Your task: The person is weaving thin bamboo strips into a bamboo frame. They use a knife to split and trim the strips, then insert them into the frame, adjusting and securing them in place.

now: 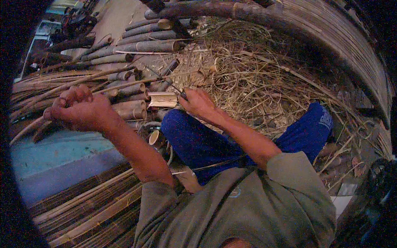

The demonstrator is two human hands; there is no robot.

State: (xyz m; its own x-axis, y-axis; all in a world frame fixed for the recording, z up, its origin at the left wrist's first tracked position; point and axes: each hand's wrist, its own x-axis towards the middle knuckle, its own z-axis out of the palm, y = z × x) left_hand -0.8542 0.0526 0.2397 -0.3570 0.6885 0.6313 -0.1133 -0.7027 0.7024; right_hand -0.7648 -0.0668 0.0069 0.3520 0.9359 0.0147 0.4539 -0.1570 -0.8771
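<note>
My left hand is raised at the left, its fingers curled closed around a long, thin bamboo strip. One end of the strip slants down past the hand to the far left, and the other reaches toward the middle. In front of my knees, my right hand grips the dark handle of a knife. The narrow blade points up and left, and crosses the strip. Just beyond my left knee lies a split bamboo piece with its pale inside showing.
Cut bamboo poles lie stacked ahead. A tangle of shavings covers the ground to the right. Bundled slats lie at lower left beside a blue surface. A thick pole crosses the far side.
</note>
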